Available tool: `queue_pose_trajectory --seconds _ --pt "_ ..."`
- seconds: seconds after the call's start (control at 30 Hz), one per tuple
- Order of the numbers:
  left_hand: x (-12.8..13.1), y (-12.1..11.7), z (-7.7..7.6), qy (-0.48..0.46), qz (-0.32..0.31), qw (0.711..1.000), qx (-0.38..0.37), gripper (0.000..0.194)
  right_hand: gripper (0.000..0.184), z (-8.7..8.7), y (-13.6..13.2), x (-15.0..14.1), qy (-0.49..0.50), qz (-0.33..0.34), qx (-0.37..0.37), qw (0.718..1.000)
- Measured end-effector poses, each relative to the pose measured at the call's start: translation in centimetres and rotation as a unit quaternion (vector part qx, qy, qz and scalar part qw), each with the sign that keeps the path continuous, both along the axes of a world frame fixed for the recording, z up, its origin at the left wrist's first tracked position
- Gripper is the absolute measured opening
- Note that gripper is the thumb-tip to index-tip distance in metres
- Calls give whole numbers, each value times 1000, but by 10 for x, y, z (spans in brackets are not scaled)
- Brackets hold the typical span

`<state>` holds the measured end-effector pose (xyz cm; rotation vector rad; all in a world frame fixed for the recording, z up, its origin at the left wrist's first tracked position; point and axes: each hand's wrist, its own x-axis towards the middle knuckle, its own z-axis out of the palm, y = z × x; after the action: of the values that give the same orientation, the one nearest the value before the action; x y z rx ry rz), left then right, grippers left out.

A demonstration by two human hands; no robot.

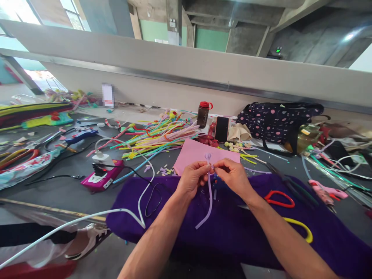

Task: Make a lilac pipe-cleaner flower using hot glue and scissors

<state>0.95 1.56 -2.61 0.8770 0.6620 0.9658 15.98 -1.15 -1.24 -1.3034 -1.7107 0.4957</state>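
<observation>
Over a purple cloth [180,228], my left hand [193,180] pinches a lilac pipe cleaner [210,195]. Its lower end curves down and to the left, and a small looped tip sticks up above the fingers. Close beside it, my right hand [234,178] is closed, thumb and finger pressed together at the same pipe cleaner just below the tip. Behind both hands lies a pink sheet [192,153]. By my right forearm, a red-handled tool [280,203] and a yellow handle [305,228] rest on the cloth, partly covered by the arm.
Bundled colourful pipe cleaners [162,135] lie at the back, near a brown bottle [202,118] and a phone [221,130]. Left stands a magenta power strip [103,180] with a white cable [87,219] crossing forward. A pink glue gun [327,190] and a patterned bag [270,124] are right.
</observation>
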Motion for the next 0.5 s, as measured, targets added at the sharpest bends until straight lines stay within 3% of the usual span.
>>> queue_pose_trajectory --seconds 0.23,0.37,0.5 --pt "0 -3 1 9 -23 999 39 23 11 9 -6 -2 60 46 -53 996" --pt "1 -2 0 -32 -18 999 10 22 20 3 -2 1 162 74 -104 978" --pt "2 1 -2 -52 -2 998 -26 23 26 -4 3 6 201 59 -118 971"
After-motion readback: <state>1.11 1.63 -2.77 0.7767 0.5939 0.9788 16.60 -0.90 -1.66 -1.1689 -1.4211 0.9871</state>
